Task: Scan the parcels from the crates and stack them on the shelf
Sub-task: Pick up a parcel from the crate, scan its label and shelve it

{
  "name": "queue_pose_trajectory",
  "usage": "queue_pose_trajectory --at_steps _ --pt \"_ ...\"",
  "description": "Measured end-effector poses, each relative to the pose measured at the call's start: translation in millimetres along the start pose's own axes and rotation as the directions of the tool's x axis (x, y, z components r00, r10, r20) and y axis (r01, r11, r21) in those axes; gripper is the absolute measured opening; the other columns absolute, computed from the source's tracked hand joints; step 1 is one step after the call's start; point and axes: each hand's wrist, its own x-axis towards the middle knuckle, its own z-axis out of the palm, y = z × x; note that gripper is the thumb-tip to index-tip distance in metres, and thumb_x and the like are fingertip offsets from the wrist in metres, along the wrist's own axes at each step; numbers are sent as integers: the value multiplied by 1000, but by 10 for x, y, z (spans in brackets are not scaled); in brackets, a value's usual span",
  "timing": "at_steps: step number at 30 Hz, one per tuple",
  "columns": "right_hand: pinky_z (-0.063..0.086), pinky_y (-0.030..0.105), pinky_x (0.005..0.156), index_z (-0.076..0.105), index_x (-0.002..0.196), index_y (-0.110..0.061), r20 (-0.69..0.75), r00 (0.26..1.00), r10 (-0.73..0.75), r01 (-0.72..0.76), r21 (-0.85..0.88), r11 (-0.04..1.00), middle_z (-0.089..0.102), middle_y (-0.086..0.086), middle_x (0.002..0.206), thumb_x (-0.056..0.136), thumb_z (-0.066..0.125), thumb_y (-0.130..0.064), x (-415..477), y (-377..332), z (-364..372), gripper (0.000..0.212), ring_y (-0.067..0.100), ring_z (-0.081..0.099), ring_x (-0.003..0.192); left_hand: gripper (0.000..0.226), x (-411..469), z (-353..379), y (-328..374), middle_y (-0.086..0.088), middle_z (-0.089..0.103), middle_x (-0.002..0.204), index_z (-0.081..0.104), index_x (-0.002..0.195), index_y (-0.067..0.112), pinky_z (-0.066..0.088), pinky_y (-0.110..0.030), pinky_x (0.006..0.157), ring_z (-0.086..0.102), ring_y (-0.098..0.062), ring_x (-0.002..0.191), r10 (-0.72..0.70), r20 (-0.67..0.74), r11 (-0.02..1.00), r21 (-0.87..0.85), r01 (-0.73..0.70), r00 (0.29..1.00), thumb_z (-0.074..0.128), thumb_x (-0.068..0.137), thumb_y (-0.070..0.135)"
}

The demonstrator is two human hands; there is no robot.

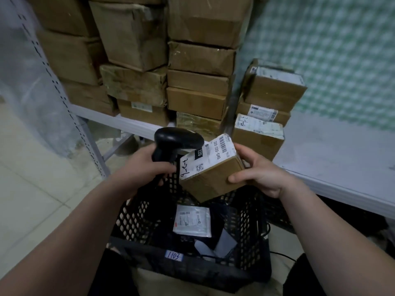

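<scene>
— Which step are you at?
— Scanning, I judge. Your left hand (147, 167) grips the scanner (175, 139), which points at the label of the box (213, 167). The fingers (245, 153) of your right hand (260, 174) clasp this box above the crate (192, 265). Next, place it steadily on the shelf (333, 154).
— What lies in the crate?
— A white packet (192, 221) and a grey one (226, 240).

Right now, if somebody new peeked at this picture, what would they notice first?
Probably the middle: the left hand grips a black barcode scanner aimed at the white label of a small cardboard parcel that the right hand holds. Just below them sits a black plastic crate with a white bagged parcel inside, and behind, brown cardboard boxes are stacked high on the shelf.
</scene>
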Motion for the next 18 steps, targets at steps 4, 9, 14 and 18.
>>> queue_pose_trajectory --at_steps 4,9,14,18 --pt "51 46 97 47 140 -33 -10 1000 -27 26 -68 997 60 5 130 38 87 -9 -94 -153 -97 112 25 60 117 22 -126 -34 316 6 59 51 59 84 14 43 -20 44 53 -12 45 98 84 984 143 -109 992 67 81 -6" --pt "50 45 98 46 140 -33 3 998 -60 60 -103 993 59 7 131 43 87 -7 -218 -273 -113 108 25 59 118 20 -248 -43 520 2 60 59 59 82 9 45 -28 52 54 -21 54 162 133 957 219 -188 978 73 76 -3" --pt "49 44 100 45 140 -34 11 997 -80 81 -134 988 58 5 132 44 86 -7 -299 -301 -96 108 24 57 120 20 -347 -34 614 0 60 65 60 84 8 46 -23 50 54 -20 58 214 126 944 228 -238 969 66 79 -11" --pt "49 44 100 44 141 -33 15 995 -97 98 -133 986 58 4 132 51 81 -1 -363 -333 -96 103 23 57 119 19 -382 -88 668 -10 62 75 61 87 3 48 -25 51 57 -20 59 237 144 931 250 -267 961 73 73 -3"
